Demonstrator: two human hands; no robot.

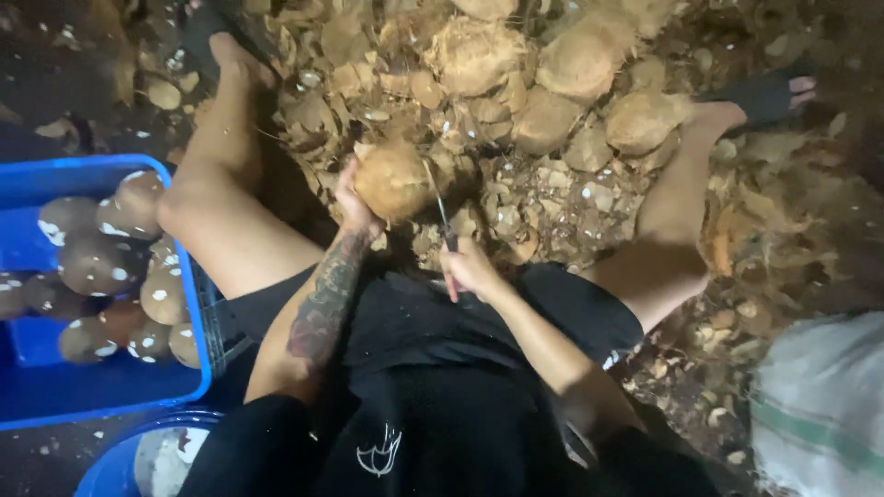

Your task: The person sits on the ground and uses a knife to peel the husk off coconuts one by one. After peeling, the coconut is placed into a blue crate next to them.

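My left hand (353, 201) grips a round brown coconut (393, 180) from its left side, holding it above the ground between my spread legs. In my right hand (470, 268) is a knife (439, 207) held by the handle, its thin blade pointing up and touching the coconut's right edge. My left forearm is tattooed.
A pile of unpeeled coconuts (571, 69) and husk shavings (516, 198) covers the ground ahead. A blue crate (101, 391) at the left holds several peeled coconuts. A blue bucket (138, 456) sits at lower left, a white sack (820, 405) at lower right.
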